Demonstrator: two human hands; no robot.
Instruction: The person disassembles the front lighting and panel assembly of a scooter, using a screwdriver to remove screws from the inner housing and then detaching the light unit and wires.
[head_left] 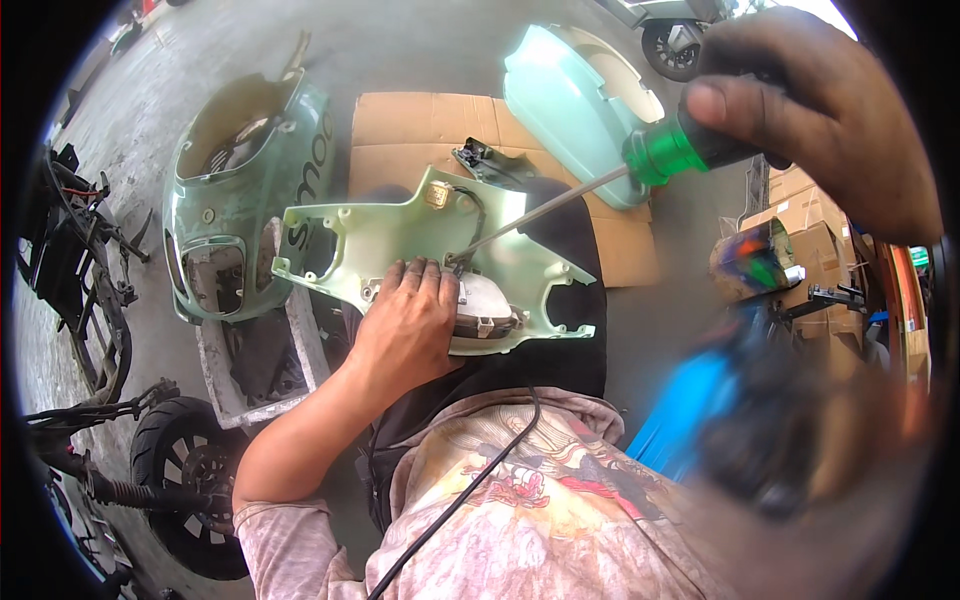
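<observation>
Here, the right hand, raised high, wraps its grip round the screwdriver, slanting to the panel on the lap. The left hand lies palm down against the lamp, near the tip; whether it pinches anything, I cannot tell. Ahead, a cover overlaps cardboard; left stands a shell; floor stretches past both.
</observation>
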